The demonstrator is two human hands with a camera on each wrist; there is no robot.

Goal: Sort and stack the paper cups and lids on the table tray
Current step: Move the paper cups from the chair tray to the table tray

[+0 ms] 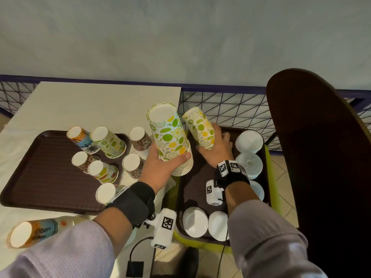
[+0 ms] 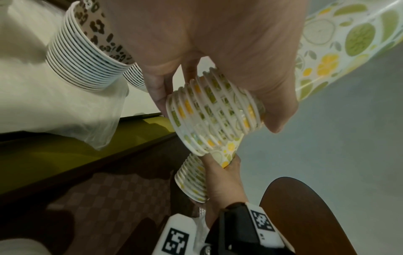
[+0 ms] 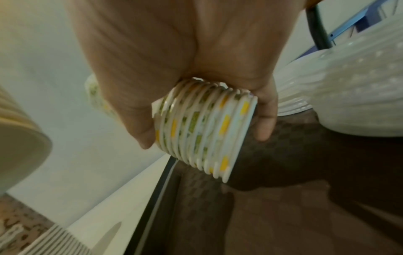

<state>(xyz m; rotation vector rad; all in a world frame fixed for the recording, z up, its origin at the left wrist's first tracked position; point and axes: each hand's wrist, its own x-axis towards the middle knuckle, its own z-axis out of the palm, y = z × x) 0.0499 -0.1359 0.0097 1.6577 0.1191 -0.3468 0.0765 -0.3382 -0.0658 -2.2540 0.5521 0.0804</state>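
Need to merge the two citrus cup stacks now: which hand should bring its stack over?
Probably the right hand: its citrus stack is the smaller, tilted toward the larger citrus stack, which the left hand grips near its rims beside the right tray.

A pale worktop [image 1: 90, 105] with a white covering stands against a plain grey wall [image 1: 180, 37]. Behind it runs a black wire fence panel [image 1: 230, 111] topped by a dark blue rail [image 1: 220, 88]. A dark brown rounded chair back [image 1: 321, 147] fills the right side. Below, a black cable [image 1: 136, 247] leads to a small black box [image 1: 135, 268] above a tiled floor [image 1: 285, 177].
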